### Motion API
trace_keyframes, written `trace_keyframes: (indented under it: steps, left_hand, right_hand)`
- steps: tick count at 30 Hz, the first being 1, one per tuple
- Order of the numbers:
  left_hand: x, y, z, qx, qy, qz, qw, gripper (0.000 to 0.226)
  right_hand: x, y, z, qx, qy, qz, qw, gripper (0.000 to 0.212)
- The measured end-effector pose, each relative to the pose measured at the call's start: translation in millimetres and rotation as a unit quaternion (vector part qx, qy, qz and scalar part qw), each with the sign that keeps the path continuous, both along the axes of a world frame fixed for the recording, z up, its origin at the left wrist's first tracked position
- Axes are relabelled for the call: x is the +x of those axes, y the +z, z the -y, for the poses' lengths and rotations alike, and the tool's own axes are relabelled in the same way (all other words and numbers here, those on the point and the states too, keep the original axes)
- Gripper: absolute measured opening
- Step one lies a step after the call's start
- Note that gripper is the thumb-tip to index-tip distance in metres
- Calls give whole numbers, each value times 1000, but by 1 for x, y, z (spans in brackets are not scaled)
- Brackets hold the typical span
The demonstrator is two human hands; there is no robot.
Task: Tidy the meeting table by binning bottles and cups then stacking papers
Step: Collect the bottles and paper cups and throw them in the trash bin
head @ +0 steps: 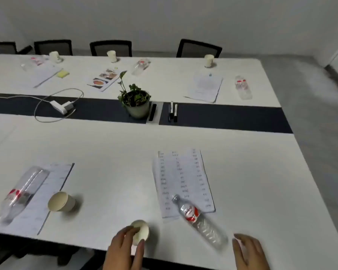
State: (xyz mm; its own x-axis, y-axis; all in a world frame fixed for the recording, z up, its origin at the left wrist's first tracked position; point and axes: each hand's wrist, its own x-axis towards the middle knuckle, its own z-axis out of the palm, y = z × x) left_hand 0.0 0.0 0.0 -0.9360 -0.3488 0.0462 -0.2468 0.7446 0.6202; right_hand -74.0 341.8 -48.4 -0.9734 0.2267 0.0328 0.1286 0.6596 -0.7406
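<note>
My left hand wraps its fingers around a paper cup near the table's front edge. My right hand hovers with fingers apart just right of a clear plastic bottle that lies on its side, partly over a printed sheet. Further left, a second paper cup lies tipped over beside another clear bottle resting on a sheet. Across the table stand three more cups, with bottles and papers among them.
A potted plant sits on the dark centre strip, with markers to its right and a white charger with cable to its left. Black chairs line the far side. The table's right edge meets grey floor.
</note>
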Motion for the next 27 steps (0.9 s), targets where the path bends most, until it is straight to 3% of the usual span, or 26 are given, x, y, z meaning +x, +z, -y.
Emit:
trace_keyframes:
  steps: [2, 4, 7, 10, 13, 16, 22, 27]
  left_hand:
    - [-19, -5, 1, 2, 1, 0, 1000, 54]
    - [-28, -17, 2, 8, 18, 51, 999, 68]
    - [-32, -36, -3, -35, 21, 115, 993, 92]
    - [-35, -61, 3, -49, 6, 192, 980, 108]
    - [-36, -69, 6, 29, 11, 213, 977, 96]
    - [-43, -59, 9, 69, 49, 179, 980, 81]
    - [-58, 1, 11, 138, 89, 104, 981, 79]
    - [-56, 35, 2, 187, 33, 42, 981, 83]
  right_hand:
    - [-14, -1, 36, 21, 58, 27, 998, 26]
    - [-25, -3, 54, 31, 106, 112, 988, 52]
    - [-39, -19, 77, 99, 175, 156, 967, 86]
    - [-48, -38, 98, 157, 236, 214, 935, 108]
    - [-49, -47, 106, 164, 232, 236, 929, 101]
    - [-48, -36, 111, 146, 199, 222, 943, 88]
    - [-38, 27, 114, 33, 98, 198, 975, 77]
    - [-6, 77, 93, -33, -7, 130, 991, 72]
